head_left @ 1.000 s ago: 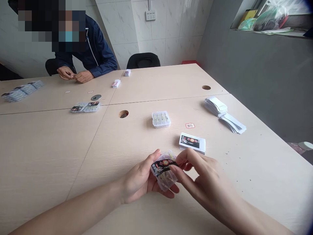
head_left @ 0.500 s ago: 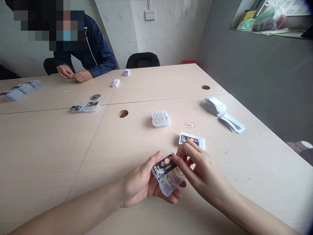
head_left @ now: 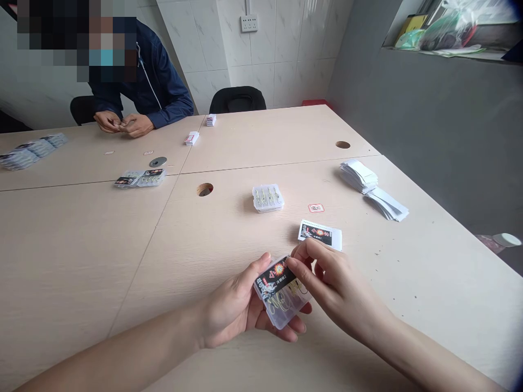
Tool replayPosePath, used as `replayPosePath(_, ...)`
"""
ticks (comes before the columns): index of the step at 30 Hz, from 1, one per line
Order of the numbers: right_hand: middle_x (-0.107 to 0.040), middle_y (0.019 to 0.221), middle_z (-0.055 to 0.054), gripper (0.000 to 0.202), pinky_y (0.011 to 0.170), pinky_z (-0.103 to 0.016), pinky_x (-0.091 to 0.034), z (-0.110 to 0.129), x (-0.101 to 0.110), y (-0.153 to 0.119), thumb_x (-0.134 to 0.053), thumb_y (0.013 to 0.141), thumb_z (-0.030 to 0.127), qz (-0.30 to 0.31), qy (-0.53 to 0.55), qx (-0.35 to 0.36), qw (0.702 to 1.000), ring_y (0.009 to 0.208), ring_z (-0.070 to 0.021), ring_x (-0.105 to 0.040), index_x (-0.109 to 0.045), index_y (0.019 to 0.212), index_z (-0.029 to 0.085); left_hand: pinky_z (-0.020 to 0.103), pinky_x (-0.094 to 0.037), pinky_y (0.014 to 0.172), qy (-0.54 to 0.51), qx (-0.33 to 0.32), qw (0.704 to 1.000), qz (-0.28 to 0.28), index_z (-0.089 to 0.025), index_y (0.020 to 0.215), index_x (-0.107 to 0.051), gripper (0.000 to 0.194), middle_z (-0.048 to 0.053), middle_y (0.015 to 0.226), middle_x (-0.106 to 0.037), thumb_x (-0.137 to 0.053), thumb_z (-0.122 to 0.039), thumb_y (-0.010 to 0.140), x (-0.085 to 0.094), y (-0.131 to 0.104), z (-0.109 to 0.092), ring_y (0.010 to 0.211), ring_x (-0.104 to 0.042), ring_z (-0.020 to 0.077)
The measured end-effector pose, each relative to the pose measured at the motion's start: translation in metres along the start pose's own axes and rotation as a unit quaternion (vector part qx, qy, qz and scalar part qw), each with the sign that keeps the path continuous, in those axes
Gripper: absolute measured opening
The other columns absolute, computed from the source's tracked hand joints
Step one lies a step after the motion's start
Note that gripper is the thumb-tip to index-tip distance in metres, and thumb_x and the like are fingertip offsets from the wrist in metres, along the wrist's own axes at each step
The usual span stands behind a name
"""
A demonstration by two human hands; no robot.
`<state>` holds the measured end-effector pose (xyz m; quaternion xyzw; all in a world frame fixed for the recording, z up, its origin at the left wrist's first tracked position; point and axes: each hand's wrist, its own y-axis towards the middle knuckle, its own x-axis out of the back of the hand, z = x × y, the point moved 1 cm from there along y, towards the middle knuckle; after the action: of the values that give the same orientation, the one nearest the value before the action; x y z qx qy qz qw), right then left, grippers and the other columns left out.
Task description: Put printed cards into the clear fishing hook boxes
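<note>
the clear box is above the pale wooden table, and i have it clamped between the thumb and fingers of my left hand. my right hand has thumb and forefinger together on the end of its black label. beyond lie a stack of printed cards, a box of hooks and a red-edged sticker. farther out i see a tiled wall, a grey wall and a person seated opposite.

i count two piles of white paper, two labelled boxes side by side, one grey disc, two small card bundles and two round holes in the tabletop.

compared with a second ago, the clear box shows me more of its face, and my right hand now overlaps my view of the printed cards.
</note>
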<state>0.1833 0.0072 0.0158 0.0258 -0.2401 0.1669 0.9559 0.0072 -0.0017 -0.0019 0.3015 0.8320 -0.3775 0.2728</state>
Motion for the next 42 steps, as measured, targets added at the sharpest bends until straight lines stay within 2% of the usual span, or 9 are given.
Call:
replayPosePath(12, -0.054, 0.072, 0.002, 0.030, 0.043, -0.022, -0.042, -0.0006, 0.0003, 0.0011, -0.043, 0.096, 0.040, 0.015, 0.022, -0.019, 0.999, 0.048, -0.0087, -0.054, -0.044, 0.073, 0.021, 0.038, -0.052, 0.076, 0.001, 0.004, 1.000, 0.000, -0.011, 0.127, -0.056, 0.064, 0.021, 0.107, -0.069, -0.026, -0.058, 0.094, -0.0013, -0.0016, -0.0020, 0.084, -0.069, 0.0238)
replayPosePath(17, -0.055, 0.071, 0.001, 0.026, 0.048, -0.023, -0.040, 0.0020, 0.0012, -0.0020, -0.042, 0.097, 0.036, -0.013, -0.052, 0.021, 0.998, 0.055, -0.0107, -0.052, -0.045, 0.075, 0.021, 0.037, -0.052, 0.076, -0.001, 0.004, 1.000, 0.000, -0.010, 0.124, -0.058, 0.065, 0.021, 0.106, -0.070, -0.024, -0.058, 0.095, -0.0011, -0.0008, -0.0022, 0.082, -0.070, 0.0238)
replayPosePath(21, -0.058, 0.083, -0.002, 0.017, 0.053, -0.024, -0.041, 0.0053, 0.0015, -0.0046, -0.044, 0.096, 0.030, -0.057, -0.130, 0.076, 0.987, 0.067, -0.0133, -0.054, -0.049, 0.081, 0.022, 0.038, -0.052, 0.076, -0.001, -0.006, 1.000, -0.008, -0.011, 0.120, -0.061, 0.063, 0.020, 0.105, -0.070, -0.026, -0.057, 0.095, 0.0002, -0.0006, -0.0024, 0.083, -0.070, 0.0250)
replayPosePath(24, -0.056, 0.084, -0.001, 0.017, 0.051, -0.023, -0.041, 0.0052, 0.0019, -0.0052, -0.046, 0.095, 0.029, -0.072, -0.148, 0.090, 0.982, 0.062, -0.0113, -0.053, -0.051, 0.081, 0.022, 0.039, -0.052, 0.075, -0.002, -0.010, 1.000, -0.015, -0.011, 0.119, -0.061, 0.063, 0.020, 0.106, -0.069, -0.027, -0.057, 0.095, 0.0009, -0.0004, -0.0021, 0.082, -0.069, 0.0244)
replayPosePath(28, -0.056, 0.073, 0.002, 0.018, 0.050, -0.022, -0.042, 0.0022, 0.0025, -0.0039, -0.049, 0.094, 0.030, -0.057, -0.110, 0.065, 0.990, 0.055, -0.0087, -0.053, -0.053, 0.078, 0.023, 0.038, -0.051, 0.076, -0.003, -0.012, 1.000, -0.017, -0.010, 0.119, -0.061, 0.063, 0.022, 0.108, -0.068, -0.028, -0.057, 0.094, 0.0013, -0.0001, -0.0016, 0.082, -0.069, 0.0238)
replayPosePath(33, -0.062, 0.065, 0.003, 0.019, 0.048, -0.021, -0.042, -0.0007, 0.0018, -0.0013, -0.055, 0.092, 0.034, -0.043, -0.028, 0.028, 0.998, 0.051, -0.0092, -0.054, -0.058, 0.077, 0.023, 0.040, -0.051, 0.076, -0.012, -0.018, 0.999, -0.023, -0.009, 0.120, -0.060, 0.063, 0.023, 0.108, -0.068, -0.029, -0.058, 0.094, 0.0009, -0.0003, -0.0015, 0.082, -0.069, 0.0242)
replayPosePath(37, -0.065, 0.067, 0.003, 0.021, 0.048, -0.021, -0.044, -0.0028, 0.0000, 0.0012, -0.059, 0.089, 0.038, -0.037, 0.049, -0.007, 0.998, 0.051, -0.0090, -0.055, -0.060, 0.075, 0.023, 0.038, -0.052, 0.074, -0.012, -0.022, 0.999, -0.025, -0.009, 0.120, -0.060, 0.064, 0.023, 0.107, -0.069, -0.027, -0.058, 0.094, -0.0004, -0.0004, -0.0018, 0.081, -0.069, 0.0235)
replayPosePath(42, -0.068, 0.077, 0.000, 0.019, 0.052, -0.022, -0.047, -0.0043, -0.0002, 0.0031, -0.062, 0.086, 0.040, -0.015, 0.127, -0.036, 0.991, 0.061, -0.0115, -0.060, -0.061, 0.079, 0.022, 0.037, -0.053, 0.074, -0.011, -0.025, 0.999, -0.028, -0.009, 0.119, -0.061, 0.064, 0.023, 0.105, -0.069, -0.027, -0.058, 0.094, -0.0007, 0.0000, -0.0020, 0.081, -0.070, 0.0238)
